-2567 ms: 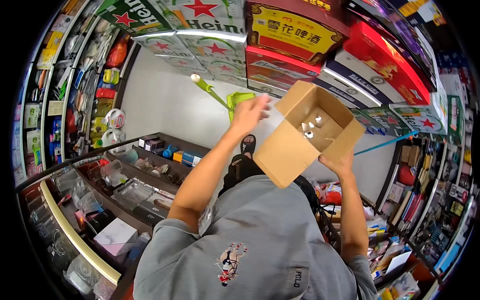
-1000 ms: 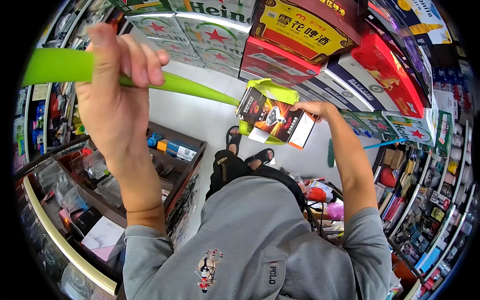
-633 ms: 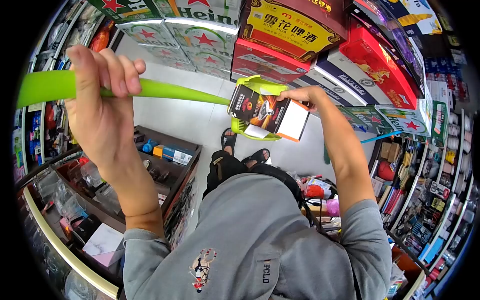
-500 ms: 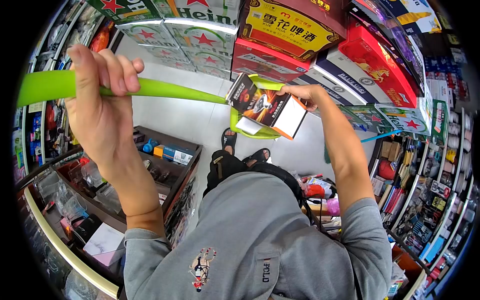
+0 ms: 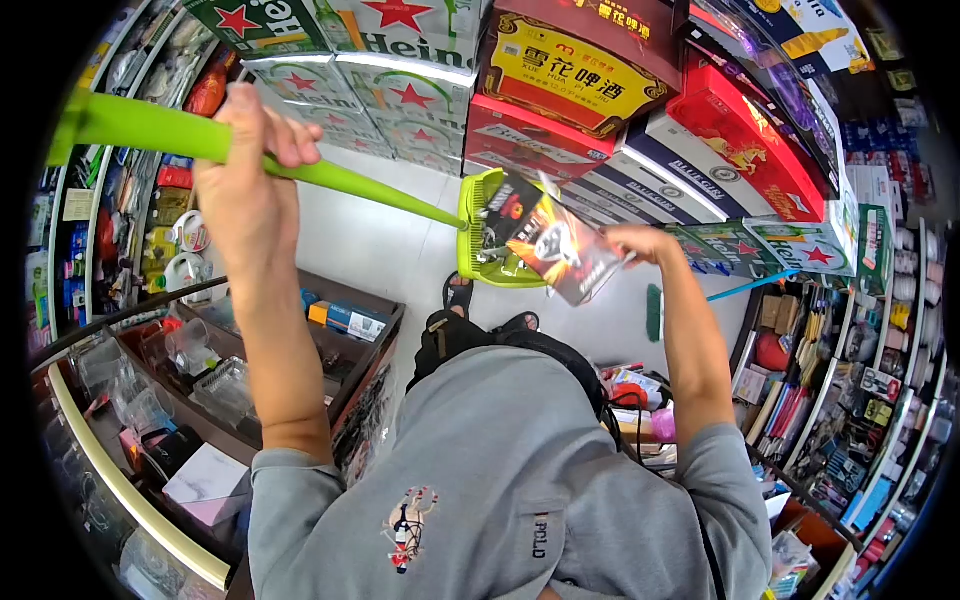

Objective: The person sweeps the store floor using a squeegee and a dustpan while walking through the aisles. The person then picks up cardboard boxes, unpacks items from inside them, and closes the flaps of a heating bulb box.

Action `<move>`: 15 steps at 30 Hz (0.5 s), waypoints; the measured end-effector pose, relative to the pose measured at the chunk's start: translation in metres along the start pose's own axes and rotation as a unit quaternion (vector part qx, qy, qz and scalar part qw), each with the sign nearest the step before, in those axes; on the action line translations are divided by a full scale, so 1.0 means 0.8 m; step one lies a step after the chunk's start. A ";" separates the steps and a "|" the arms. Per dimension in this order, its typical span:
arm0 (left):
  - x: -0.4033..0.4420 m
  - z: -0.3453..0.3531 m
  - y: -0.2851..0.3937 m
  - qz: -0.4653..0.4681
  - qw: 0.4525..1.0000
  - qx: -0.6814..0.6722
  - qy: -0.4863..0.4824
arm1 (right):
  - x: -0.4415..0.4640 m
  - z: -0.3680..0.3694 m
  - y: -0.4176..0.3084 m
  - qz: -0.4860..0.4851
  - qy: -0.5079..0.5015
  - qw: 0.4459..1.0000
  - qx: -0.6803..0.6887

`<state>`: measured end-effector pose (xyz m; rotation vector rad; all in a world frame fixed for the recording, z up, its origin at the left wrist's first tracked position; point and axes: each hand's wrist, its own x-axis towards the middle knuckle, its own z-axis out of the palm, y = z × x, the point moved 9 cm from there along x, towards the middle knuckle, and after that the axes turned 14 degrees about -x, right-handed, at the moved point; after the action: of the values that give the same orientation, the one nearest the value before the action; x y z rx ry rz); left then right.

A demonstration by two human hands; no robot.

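Observation:
My left hand [image 5: 262, 165] is closed around the long green handle [image 5: 370, 188] of a dustpan, raised at the left. The handle runs down to the green dustpan [image 5: 470, 255], tilted above the floor, with small dark and light bits inside. My right hand [image 5: 640, 243] grips the end of a black, orange and white printed box [image 5: 560, 240], slightly blurred. The box hangs at the dustpan's right side and overlaps part of it in view, so whether they touch is unclear.
Stacked beer cartons [image 5: 570, 75] stand ahead. A green broom head [image 5: 654, 312] with a blue handle [image 5: 745, 286] lies to the right. An open display counter [image 5: 370, 350] is at the left, and loaded shelves [image 5: 830, 370] line the right. My sandalled feet [image 5: 458, 295] are on the floor.
The printed box has moved right and lower, uncovering more of the dustpan and the bits inside it. My left hand has shifted slightly right with the handle.

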<state>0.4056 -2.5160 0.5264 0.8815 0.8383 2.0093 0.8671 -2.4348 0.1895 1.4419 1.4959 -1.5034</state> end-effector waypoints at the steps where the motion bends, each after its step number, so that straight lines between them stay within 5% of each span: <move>1: -0.001 -0.008 -0.010 -0.004 1.000 -0.008 0.006 | -0.015 0.004 -0.006 -0.027 0.024 0.999 -0.019; 4: -0.011 -0.023 -0.056 -0.006 1.000 0.002 0.002 | -0.083 0.027 -0.027 -0.154 0.188 0.969 -0.047; 5: -0.016 -0.030 -0.079 -0.018 1.000 0.006 0.001 | -0.091 0.027 -0.016 -0.215 0.332 0.899 -0.188; 9: -0.033 -0.060 -0.185 -0.048 0.999 0.009 0.012 | -0.174 0.058 -0.021 -0.205 0.481 0.841 -0.140; 11: -0.039 -0.081 -0.245 -0.061 0.997 0.047 0.000 | -0.220 0.072 -0.025 -0.270 0.606 0.727 -0.176; 15: -0.059 -0.095 -0.349 -0.127 0.988 0.088 -0.016 | -0.270 0.080 -0.014 -0.231 0.700 0.644 -0.206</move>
<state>0.4728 -2.4392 0.2513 0.8541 1.0668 1.7153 0.8934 -2.5534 0.3793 2.0422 2.9534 0.2400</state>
